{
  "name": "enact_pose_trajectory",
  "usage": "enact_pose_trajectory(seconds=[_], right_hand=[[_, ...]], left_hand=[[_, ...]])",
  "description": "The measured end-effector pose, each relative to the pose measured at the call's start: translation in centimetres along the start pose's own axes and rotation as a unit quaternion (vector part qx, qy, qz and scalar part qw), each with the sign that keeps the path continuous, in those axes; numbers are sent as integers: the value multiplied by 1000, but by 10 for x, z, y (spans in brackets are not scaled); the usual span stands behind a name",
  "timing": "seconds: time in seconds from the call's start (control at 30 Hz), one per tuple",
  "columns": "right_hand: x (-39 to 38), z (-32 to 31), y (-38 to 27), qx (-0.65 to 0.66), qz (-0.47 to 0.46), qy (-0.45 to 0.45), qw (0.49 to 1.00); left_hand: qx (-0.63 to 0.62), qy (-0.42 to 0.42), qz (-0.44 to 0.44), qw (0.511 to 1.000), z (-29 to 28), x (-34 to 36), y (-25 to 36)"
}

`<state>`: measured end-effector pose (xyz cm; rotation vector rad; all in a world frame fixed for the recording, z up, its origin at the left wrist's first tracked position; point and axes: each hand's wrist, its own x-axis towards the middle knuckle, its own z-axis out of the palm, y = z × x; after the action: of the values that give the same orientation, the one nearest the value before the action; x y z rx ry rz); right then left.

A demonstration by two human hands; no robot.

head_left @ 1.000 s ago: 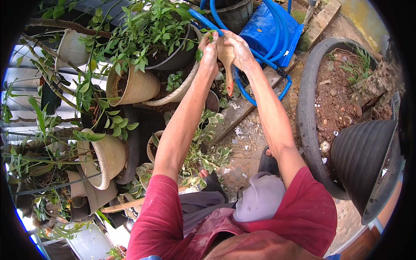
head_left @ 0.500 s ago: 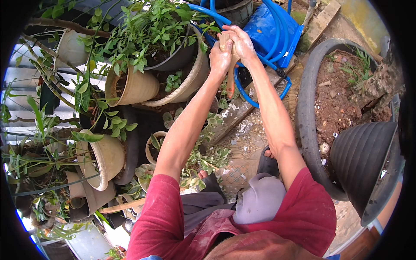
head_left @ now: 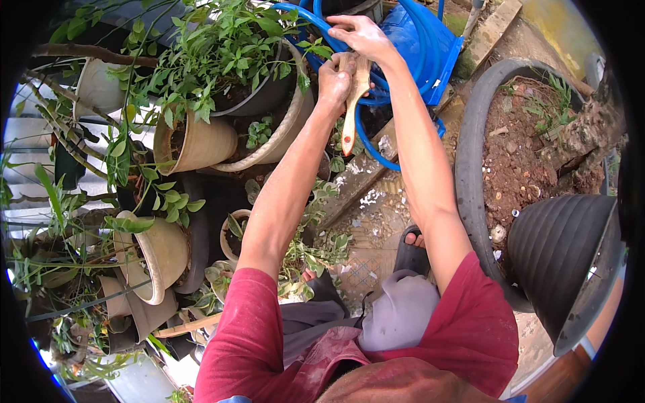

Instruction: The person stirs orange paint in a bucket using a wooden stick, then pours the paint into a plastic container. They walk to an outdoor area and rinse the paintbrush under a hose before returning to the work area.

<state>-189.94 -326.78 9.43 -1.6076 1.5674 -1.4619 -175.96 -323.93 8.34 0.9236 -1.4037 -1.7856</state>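
Observation:
Both my arms reach up and away from me over the plants. My left hand is closed around a wooden-handled tool whose handle hangs down and ends in a red tip. My right hand sits just above it, fingers bent, holding the tool's upper end. The tool's head is hidden between my hands. Behind my hands lies a coiled blue hose. A leafy green plant in a dark pot stands just left of my left hand.
Several beige pots with plants crowd the left side. A large round planter of reddish soil sits at the right, with an empty black ribbed pot in front of it. A wooden plank lies at the top right. Patterned paving runs under me.
My hands stayed together near the hose while my right hand rose slightly above the left. The wooden handle now shows hanging below my left hand.

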Motion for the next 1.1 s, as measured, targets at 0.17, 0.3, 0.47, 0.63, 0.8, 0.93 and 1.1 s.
enact_pose_trajectory(seconds=[0.17, 0.3, 0.47, 0.63, 0.8, 0.93, 1.1], right_hand=[[-1, 5, -19, -47, 35, 9, 998], [3, 5, -25, -10, -20, -76, 997], [0, 8, -34, -6, -19, -97, 995], [-3, 11, -33, 68, -58, -116, 989], [-7, 5, -41, 34, -58, -97, 993], [-7, 12, -45, 41, -66, -89, 993], [-16, 7, -43, 37, -40, -74, 996]], left_hand=[[115, 4, 47, 992, 1, 9, 2], [183, 36, 140, 972, -9, 17, -11], [240, 68, 147, 957, -16, 28, -21], [270, 113, 89, 952, -22, 13, -10], [253, 27, 28, 967, -21, 11, -5], [300, -23, 109, 947, -34, 10, -21], [313, -8, 56, 948, -3, -10, 4]])
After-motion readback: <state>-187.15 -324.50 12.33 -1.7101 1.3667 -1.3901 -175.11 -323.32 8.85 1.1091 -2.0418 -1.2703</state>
